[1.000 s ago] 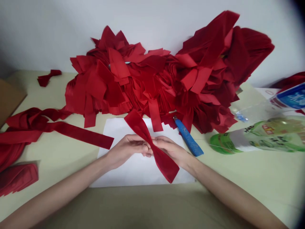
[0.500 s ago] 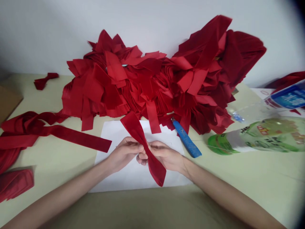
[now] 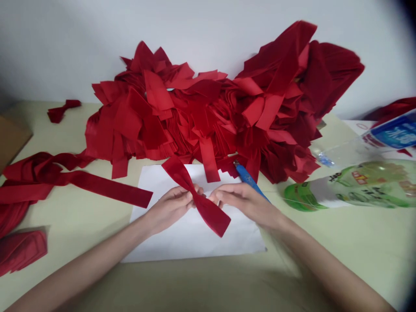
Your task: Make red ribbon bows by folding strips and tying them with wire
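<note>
My left hand [image 3: 175, 203] pinches a red velvet ribbon bow [image 3: 212, 213] at its narrow gathered middle. The bow slants from upper left to lower right over a sheet of white paper [image 3: 156, 247]. Just right of the bow's middle, my right hand [image 3: 242, 201] has its fingers curled into a pinch. Whatever lies between those fingertips is too small to make out. Partly behind the right hand is a blue-handled tool [image 3: 248, 177], its lower end covered.
A large heap of red ribbon pieces [image 3: 195, 112] lies against the wall. Long red ribbon [image 3: 104, 184] trails at the left, below a small red bow [image 3: 61, 112]. A green-labelled bottle [image 3: 351, 186] and a blue-labelled bottle [image 3: 394, 132] lie at right. A cardboard box [image 3: 11, 141] stands far left.
My right hand has moved off the bow to the right, now covering part of the blue-handled tool. The bow has turned a little, its lower end rising, and stays in my left hand.
</note>
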A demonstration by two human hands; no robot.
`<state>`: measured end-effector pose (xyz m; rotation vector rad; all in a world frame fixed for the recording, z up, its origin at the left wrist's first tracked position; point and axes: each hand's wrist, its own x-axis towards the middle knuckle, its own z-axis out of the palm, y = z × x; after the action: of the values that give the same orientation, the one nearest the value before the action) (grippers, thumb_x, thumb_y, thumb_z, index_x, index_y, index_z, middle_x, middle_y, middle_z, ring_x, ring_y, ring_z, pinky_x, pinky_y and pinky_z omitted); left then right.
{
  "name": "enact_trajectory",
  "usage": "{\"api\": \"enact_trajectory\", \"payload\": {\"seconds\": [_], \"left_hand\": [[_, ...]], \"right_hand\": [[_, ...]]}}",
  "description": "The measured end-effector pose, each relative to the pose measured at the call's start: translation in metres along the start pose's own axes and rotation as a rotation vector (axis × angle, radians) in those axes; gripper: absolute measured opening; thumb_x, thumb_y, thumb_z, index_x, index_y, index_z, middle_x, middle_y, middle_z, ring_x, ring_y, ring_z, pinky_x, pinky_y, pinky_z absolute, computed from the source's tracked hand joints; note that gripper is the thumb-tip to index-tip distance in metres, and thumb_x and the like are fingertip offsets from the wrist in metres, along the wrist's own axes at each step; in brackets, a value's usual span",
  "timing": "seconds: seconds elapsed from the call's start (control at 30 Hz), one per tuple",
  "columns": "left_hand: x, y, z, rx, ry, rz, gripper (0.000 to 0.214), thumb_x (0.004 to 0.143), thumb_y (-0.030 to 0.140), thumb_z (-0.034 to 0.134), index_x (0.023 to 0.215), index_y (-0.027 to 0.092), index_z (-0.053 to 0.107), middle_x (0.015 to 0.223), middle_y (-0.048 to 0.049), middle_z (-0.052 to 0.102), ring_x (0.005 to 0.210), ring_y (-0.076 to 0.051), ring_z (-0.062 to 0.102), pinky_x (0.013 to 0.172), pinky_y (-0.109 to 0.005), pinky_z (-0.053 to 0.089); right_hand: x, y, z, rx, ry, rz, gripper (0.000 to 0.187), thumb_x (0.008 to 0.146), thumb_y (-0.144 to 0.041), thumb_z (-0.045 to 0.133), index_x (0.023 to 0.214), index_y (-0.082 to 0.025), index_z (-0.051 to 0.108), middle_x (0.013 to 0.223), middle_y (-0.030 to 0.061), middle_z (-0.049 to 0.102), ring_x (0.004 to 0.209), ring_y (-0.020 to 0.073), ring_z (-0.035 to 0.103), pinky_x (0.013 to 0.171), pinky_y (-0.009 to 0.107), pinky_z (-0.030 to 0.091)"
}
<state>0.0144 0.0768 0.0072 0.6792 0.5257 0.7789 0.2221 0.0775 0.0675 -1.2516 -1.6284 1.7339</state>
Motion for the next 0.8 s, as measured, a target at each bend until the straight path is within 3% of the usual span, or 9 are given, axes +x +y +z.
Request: {"api": "enact_trajectory", "payload": {"seconds": [0.17,0.3,0.4,0.5,0.57,0.67,0.73,0.8], "left_hand": [[0.0,0.001,-0.004,-0.052,-0.01,0.014,0.013,0.086,0.02,0.056,0.08,0.015,0.067,0.092,-0.0048,0.056,0.096,-0.017,0.051,0.09,-0.032,0.034],[0.0,0.001,-0.005,-0.01,-0.058,-0.007,0.016,0.088,0.021,0.053,0.081,0.014,0.066,0.083,-0.0044,0.057,0.086,-0.016,0.053,0.082,-0.03,0.036],[-0.001,0.001,-0.005,0.025,-0.078,-0.022,0.016,0.088,0.022,0.054,0.082,0.013,0.066,0.082,-0.0042,0.057,0.084,-0.015,0.052,0.081,-0.03,0.035],[-0.002,0.001,-0.004,0.059,-0.1,-0.048,0.015,0.088,0.024,0.054,0.084,0.013,0.065,0.082,-0.0046,0.057,0.083,-0.015,0.052,0.08,-0.03,0.035],[-0.003,0.001,-0.004,0.07,-0.11,-0.052,0.016,0.087,0.025,0.055,0.083,0.013,0.065,0.081,-0.0046,0.057,0.083,-0.015,0.051,0.08,-0.03,0.035],[-0.002,0.002,-0.004,0.071,-0.112,-0.051,0.016,0.087,0.027,0.056,0.082,0.014,0.064,0.082,-0.0049,0.057,0.083,-0.015,0.051,0.079,-0.03,0.034],[-0.002,0.002,-0.005,0.069,-0.115,-0.059,0.015,0.087,0.026,0.056,0.082,0.014,0.064,0.083,-0.005,0.058,0.084,-0.015,0.05,0.078,-0.03,0.034],[-0.002,0.003,-0.005,0.064,-0.122,-0.067,0.015,0.087,0.026,0.055,0.082,0.014,0.064,0.084,-0.0052,0.058,0.085,-0.016,0.05,0.079,-0.03,0.034]], "right_hand": [[-0.031,-0.013,-0.041,-0.519,0.362,-0.139,0.026,0.089,-0.037,0.047,0.086,-0.019,0.065,0.093,0.0055,0.069,0.087,0.0183,0.063,0.077,0.029,0.046],[-0.053,-0.006,-0.058,-1.144,0.623,-0.092,0.025,0.088,-0.023,0.042,0.103,-0.019,0.062,0.101,0.0078,0.068,0.076,0.0225,0.064,0.065,0.033,0.045],[-0.064,0.007,-0.062,-1.401,0.611,0.0,0.036,0.084,-0.012,0.037,0.114,-0.015,0.057,0.109,0.0125,0.065,0.073,0.0258,0.064,0.058,0.035,0.043],[-0.069,0.026,-0.063,-1.502,0.517,0.084,0.046,0.075,-0.002,0.037,0.118,-0.011,0.053,0.116,0.0145,0.061,0.078,0.0265,0.065,0.057,0.034,0.044],[-0.069,0.039,-0.063,-1.546,0.479,0.153,0.043,0.075,-0.001,0.037,0.113,-0.011,0.054,0.115,0.0147,0.06,0.077,0.0253,0.065,0.055,0.032,0.043],[-0.069,0.051,-0.061,-1.586,0.442,0.29,0.023,0.084,-0.009,0.04,0.095,-0.012,0.059,0.095,0.0121,0.065,0.065,0.0227,0.065,0.049,0.031,0.038],[-0.069,0.052,-0.06,-1.596,0.438,0.361,0.02,0.087,-0.014,0.04,0.084,-0.015,0.06,0.081,0.0081,0.067,0.06,0.0226,0.064,0.047,0.03,0.034],[-0.071,0.046,-0.058,-1.562,0.493,0.33,0.02,0.088,-0.018,0.043,0.08,-0.018,0.061,0.078,0.005,0.068,0.059,0.0224,0.063,0.047,0.029,0.034]]}}
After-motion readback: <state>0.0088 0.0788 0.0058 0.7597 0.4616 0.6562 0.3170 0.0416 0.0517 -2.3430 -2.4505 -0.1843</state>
